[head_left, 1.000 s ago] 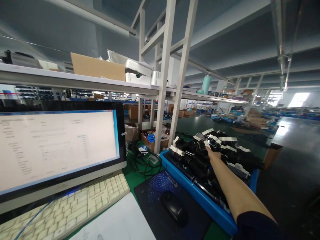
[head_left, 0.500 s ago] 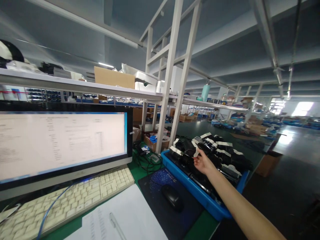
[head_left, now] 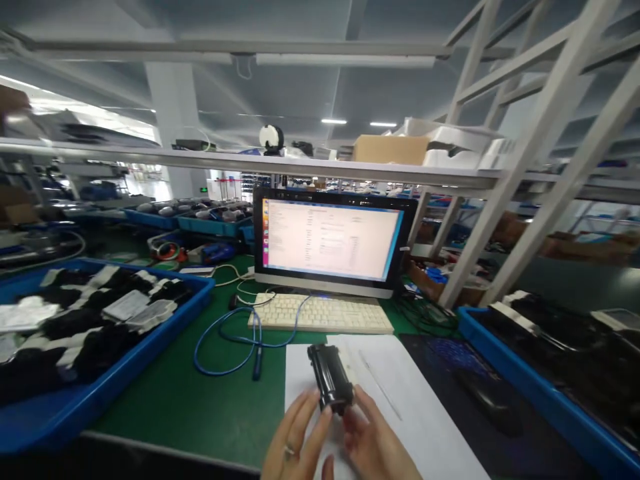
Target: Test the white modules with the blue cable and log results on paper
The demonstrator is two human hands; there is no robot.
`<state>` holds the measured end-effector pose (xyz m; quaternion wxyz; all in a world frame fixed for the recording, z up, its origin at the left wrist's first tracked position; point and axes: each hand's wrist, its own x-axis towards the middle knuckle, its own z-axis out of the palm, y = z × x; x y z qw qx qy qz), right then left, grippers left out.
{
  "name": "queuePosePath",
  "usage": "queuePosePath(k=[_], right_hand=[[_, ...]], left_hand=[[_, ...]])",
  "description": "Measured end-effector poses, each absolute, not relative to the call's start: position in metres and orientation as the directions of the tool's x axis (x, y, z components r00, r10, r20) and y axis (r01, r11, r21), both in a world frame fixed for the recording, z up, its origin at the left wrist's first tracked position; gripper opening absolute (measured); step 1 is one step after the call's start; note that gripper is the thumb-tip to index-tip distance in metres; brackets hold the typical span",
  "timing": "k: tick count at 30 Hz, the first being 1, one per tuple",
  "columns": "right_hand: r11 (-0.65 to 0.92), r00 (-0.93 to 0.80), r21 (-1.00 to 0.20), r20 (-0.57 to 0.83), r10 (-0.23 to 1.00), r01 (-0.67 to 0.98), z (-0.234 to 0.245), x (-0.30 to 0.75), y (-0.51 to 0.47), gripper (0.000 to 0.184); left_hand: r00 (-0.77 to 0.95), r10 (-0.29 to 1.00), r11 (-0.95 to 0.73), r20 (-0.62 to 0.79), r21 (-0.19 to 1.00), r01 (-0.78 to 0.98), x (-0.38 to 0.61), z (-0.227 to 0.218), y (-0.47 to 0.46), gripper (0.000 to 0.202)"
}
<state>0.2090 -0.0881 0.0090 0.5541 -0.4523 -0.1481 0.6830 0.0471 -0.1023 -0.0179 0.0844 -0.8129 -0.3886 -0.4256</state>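
Observation:
A black cylindrical device (head_left: 329,377) is held up over a white sheet of paper (head_left: 395,407) at the near edge of the bench. My left hand (head_left: 295,440) grips its near end from the left, fingers pressed on it, with a ring on one finger. My right hand (head_left: 373,443) holds the same end from the right. Behind it lie a cream keyboard (head_left: 320,313) and a lit monitor (head_left: 330,241). A pen (head_left: 380,385) rests on the paper.
A blue tray (head_left: 145,347) of black bagged devices sits at the left, another blue tray (head_left: 530,387) of black devices at the right. A blue cable (head_left: 225,337) loops on the green mat. A black mouse (head_left: 487,397) lies on a dark pad. White shelf posts (head_left: 520,173) rise at the right.
My right hand left the right-hand tray and came back with a black device; my left hand has joined it. The view swung left, bringing the left tray into sight.

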Motion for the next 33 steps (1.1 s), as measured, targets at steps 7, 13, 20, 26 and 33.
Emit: queuePosePath(k=[7,13,20,26,33], right_hand=[[-0.232,0.109,-0.797,-0.348,0.931,-0.558,-0.006,0.145,-0.096,0.06],[-0.284,-0.015,-0.796,-0.327,0.945,-0.534,0.001,0.139,-0.108,0.069],[-0.175,0.173,-0.926,-0.243,0.954,-0.335,0.01,0.176,-0.093,0.037],[-0.07,0.246,-0.971,-0.127,0.961,-0.227,0.013,0.189,-0.077,0.034],[0.17,0.121,-0.985,0.17,0.978,0.009,0.018,0.192,-0.053,0.043]], left_hand=[[0.2,0.771,-0.531,0.604,0.438,0.726,0.021,-0.006,-0.09,0.075],[0.107,0.802,-0.418,0.587,0.425,0.803,-0.009,0.008,-0.077,0.061],[0.123,0.767,-0.386,0.63,0.3,0.872,-0.006,-0.004,-0.075,0.073],[0.032,0.824,-0.304,0.566,0.394,0.867,-0.016,0.004,-0.057,0.049],[0.249,0.812,-0.513,0.528,0.442,0.736,-0.019,0.03,-0.045,0.057]])
